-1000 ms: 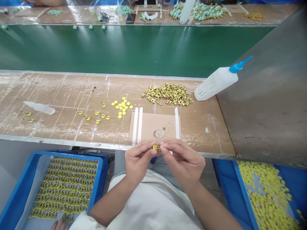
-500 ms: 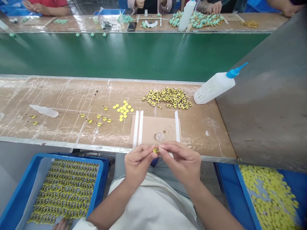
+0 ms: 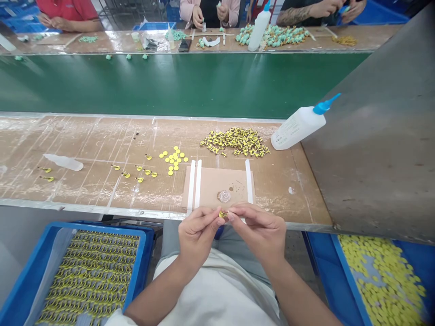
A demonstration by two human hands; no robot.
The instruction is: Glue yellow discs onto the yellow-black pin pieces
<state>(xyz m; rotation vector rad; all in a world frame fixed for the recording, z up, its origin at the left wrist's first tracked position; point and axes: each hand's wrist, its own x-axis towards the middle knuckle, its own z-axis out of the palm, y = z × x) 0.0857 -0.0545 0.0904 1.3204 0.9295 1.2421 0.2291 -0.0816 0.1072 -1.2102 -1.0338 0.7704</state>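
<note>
Here we go: my left grip (image 3: 197,235) and right grip (image 3: 256,233) are both closed, fingertips pinching a small yellow piece (image 3: 223,214) just off the bench's (image 3: 84,190) near edge, held close to steady it. Just beyond sits the cardboard sheet (image 3: 207,185) with its clear dish (image 3: 224,196), within easy reach; yellow discs (image 3: 173,159) lie further out.

We see a matt white plastic squeeze bottle (image 3: 299,127) with a smooth blue nozzle (image 3: 326,105) at the counter's (image 3: 84,149) right end, its brown board scuffed under a glossy film. Past it stands a dull, grey metal panel (image 3: 377,149); near the front edge lies a matt cardboard sheet (image 3: 210,188).
</note>
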